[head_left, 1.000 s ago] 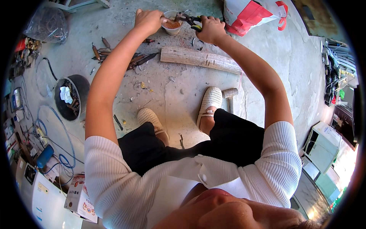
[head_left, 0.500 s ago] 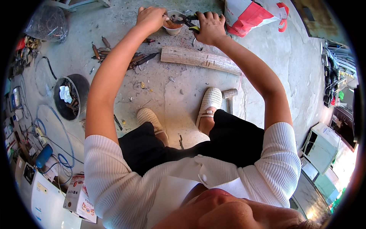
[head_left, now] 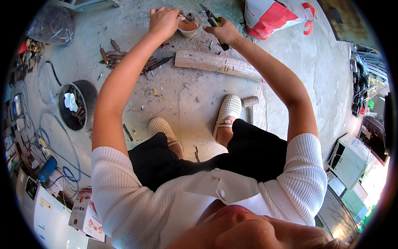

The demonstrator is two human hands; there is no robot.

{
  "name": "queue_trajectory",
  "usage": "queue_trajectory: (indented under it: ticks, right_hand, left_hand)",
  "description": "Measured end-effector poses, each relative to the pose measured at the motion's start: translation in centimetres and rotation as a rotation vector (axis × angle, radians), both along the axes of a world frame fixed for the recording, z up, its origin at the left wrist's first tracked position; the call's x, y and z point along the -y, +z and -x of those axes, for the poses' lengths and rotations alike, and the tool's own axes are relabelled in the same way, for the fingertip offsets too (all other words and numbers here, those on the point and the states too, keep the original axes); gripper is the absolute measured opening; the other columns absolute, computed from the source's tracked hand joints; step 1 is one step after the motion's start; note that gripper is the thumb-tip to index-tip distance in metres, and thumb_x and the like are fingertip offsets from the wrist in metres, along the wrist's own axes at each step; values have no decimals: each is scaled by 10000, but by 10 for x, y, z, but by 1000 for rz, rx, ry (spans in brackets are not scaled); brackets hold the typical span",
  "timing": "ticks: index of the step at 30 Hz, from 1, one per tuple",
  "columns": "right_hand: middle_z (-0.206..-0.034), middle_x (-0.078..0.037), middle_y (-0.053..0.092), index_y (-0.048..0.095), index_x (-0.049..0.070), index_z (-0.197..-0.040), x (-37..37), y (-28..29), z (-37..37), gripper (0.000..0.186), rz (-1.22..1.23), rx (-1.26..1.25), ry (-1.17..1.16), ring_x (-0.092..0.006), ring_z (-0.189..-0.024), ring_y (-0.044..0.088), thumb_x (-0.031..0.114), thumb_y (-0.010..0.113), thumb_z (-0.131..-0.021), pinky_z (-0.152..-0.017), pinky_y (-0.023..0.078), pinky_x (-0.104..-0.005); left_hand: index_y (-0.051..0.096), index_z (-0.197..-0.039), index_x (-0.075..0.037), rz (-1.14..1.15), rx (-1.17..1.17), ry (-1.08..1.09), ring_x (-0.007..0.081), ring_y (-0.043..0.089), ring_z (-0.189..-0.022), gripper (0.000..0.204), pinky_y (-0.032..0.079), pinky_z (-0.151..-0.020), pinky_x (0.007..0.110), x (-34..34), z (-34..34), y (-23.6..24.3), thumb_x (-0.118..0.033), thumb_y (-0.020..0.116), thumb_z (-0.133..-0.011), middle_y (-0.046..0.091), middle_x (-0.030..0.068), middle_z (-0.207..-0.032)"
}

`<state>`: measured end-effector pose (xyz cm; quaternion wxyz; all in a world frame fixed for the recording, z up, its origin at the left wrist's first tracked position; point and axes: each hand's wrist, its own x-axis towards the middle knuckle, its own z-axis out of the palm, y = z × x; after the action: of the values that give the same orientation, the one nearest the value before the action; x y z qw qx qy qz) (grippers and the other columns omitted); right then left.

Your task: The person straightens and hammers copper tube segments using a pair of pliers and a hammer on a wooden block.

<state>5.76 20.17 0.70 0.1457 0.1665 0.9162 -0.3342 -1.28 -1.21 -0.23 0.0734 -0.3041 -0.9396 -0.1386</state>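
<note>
My left hand (head_left: 165,21) is closed at the left rim of a small whitish cup (head_left: 190,34). From its fingertips a small dark piece (head_left: 190,17) juts out over the cup; its exact kind is too small to tell. Reddish-brown granules (head_left: 188,25) lie in the cup. Just right of the cup, my right hand (head_left: 226,32) grips a pair of pliers (head_left: 213,20) with black and yellow handles. The plier jaws point away from me, apart from both the cup and the dark piece.
A wooden beam (head_left: 217,65) lies on the floor nearer me, with a hammer (head_left: 249,102) by my right shoe. Dark cylindrical parts (head_left: 108,56) are scattered left. A black bucket (head_left: 89,97) stands farther left, a red-and-white bag (head_left: 269,18) at far right.
The pliers have come away from over the cup to its right, swinging round so their jaws point away from me. My left hand stays nearly in place at the cup.
</note>
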Motion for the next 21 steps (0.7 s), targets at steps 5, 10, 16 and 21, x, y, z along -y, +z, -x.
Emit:
queue_trajectory:
  ticks: [5, 10, 16, 21]
  right_hand:
    - [-1047, -213, 640, 534, -26, -1180, 7, 14, -2, 771, 1, 217, 287, -312, -997, 619, 532, 682, -670, -885, 466, -349]
    - [-1020, -201, 646, 548, -14, -1163, -1, -11, -3, 751, -11, -47, 13, -308, -982, 619, 544, 675, -676, -862, 470, -346]
    - [-1078, -210, 608, 493, 6, -1258, 14, 10, -10, 783, -25, 104, 154, -293, -961, 593, 542, 669, -714, -851, 454, -334]
    - [-1144, -177, 527, 453, 122, -1299, 5, 16, -17, 717, -674, -276, 363, -347, -1132, 448, 465, 668, -707, -978, 283, -508]
  left_hand:
    - [665, -1029, -169, -41, -83, -50, 241, 583, -913, 231, 336, -819, 408, 4, 0, 0, -323, 568, -886, 677, 48, -881]
    - [665, -1034, -176, 13, -40, 93, 232, 580, -937, 232, 330, -833, 407, 4, 5, 8, -334, 563, -897, 677, 39, -887]
    - [664, -1055, -189, -32, 7, 36, 234, 585, -953, 241, 339, -840, 407, 4, -6, -4, -338, 555, -899, 681, 34, -895]
    - [667, -1034, -188, 8, 71, 58, 229, 575, -954, 229, 331, -853, 407, 8, -1, 7, -332, 566, -888, 683, 32, -918]
